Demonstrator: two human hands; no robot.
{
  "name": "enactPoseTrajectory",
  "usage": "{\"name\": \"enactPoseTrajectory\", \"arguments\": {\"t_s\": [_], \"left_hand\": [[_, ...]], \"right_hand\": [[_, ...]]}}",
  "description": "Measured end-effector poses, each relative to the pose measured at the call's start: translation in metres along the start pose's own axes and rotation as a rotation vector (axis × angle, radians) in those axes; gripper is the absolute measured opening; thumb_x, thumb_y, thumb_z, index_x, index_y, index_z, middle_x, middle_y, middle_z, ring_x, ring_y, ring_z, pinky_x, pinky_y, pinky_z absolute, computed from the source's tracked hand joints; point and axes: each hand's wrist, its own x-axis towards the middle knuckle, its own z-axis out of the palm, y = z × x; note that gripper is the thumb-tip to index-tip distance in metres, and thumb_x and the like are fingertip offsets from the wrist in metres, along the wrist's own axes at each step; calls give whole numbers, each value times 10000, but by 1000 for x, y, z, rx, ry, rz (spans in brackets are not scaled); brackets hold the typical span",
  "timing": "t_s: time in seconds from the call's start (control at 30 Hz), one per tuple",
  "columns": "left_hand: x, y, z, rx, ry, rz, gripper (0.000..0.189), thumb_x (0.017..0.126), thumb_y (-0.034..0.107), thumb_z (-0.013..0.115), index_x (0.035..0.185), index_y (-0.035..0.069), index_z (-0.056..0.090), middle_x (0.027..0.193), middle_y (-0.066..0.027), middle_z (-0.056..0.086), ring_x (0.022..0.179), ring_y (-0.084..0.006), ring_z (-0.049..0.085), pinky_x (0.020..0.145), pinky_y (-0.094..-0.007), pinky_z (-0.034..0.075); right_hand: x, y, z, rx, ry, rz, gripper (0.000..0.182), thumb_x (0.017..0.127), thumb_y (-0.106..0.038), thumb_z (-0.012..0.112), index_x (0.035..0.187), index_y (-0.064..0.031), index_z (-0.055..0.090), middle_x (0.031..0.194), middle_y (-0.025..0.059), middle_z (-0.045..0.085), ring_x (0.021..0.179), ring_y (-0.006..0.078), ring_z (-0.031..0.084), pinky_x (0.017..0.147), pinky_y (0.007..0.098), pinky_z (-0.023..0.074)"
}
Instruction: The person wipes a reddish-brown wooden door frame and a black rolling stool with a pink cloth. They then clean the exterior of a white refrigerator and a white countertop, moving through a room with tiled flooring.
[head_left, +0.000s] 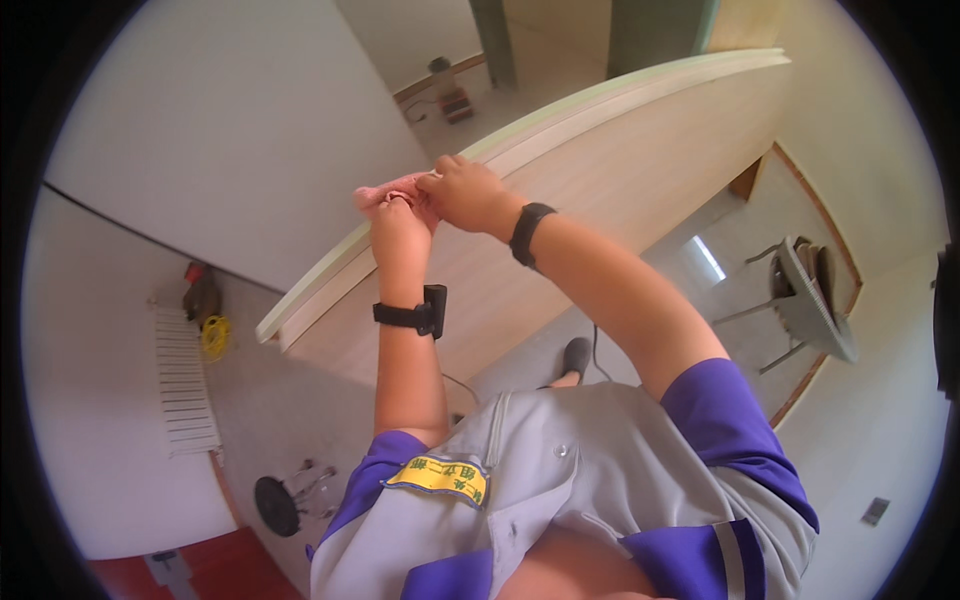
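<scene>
A pink cloth (391, 189) lies bunched over the upper edge of a long, pale wood-toned panel (600, 172). My left hand (401, 229) grips its folds, the fingertips partly buried in the fabric. Close beside it, my right hand (466, 196) has its fingers bent onto the right end of the same cloth, at the panel's edge. That edge has a pale, stepped strip (630, 90) running diagonally across the view. Each wrist wears a black band, and the left band (411, 319) carries a small black block.
A grey chair (814, 300) with things on it stands at right. Behind the panel, a red-based device (454, 101) sits on the floor. At left are a white slatted radiator or grille (186, 382), a yellow cord coil (215, 337) and a black round-seated stool (277, 506). A cable runs near my foot.
</scene>
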Motion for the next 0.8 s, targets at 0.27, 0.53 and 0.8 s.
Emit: {"name": "enactPoseTrajectory", "arguments": {"t_s": [0.27, 0.53, 0.8], "left_hand": [[63, 66, 191, 277, 177, 275, 127, 958, 100, 539, 971, -15, 590, 892, -200, 680, 793, -350, 676, 692, -459, 546], [84, 168, 380, 763, -103, 681, 194, 841, 55, 606, 990, -69, 616, 1005, -240, 651, 956, -372, 633, 812, -457, 521], [118, 170, 340, 275, -308, 254, 430, 857, 52, 662, 1267, -32, 565, 1175, -275, 636, 1100, -453, 608, 886, -482, 532]], "right_hand": [[-15, 176, -58, -42, 55, 124, 258, 892, -232, 648, 1145, -181, 629, 1080, 99, 687, 1126, 352, 610, 930, 509, 481], [-83, 369, -136, -25, 281, 470, 307, 898, -262, 658, 1184, -150, 647, 1050, 145, 704, 972, 416, 637, 859, 517, 507], [-53, 367, -125, 142, 506, -58, 283, 810, -129, 672, 1092, -143, 677, 1017, 126, 642, 984, 355, 605, 835, 443, 517]]}}
